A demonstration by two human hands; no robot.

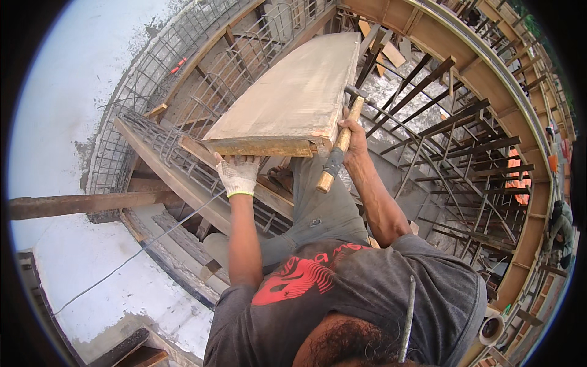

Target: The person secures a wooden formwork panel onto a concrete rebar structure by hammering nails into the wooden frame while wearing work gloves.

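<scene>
A: Where's that wooden panel (287, 88), and what's being held?
B: Out front, near the rebar (205, 101). Right hand (356, 139): fingers wrapped round 1 hammer (333, 162). Gloved left hand (240, 176): at the panel's near edge, can't tell how closed.

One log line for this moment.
left hand: white-gloved, touching near edge of broad tan wooden panel | right hand: grips wooden-handled, dark-headed hammer | grey steel rebar cage: left of panel
</scene>
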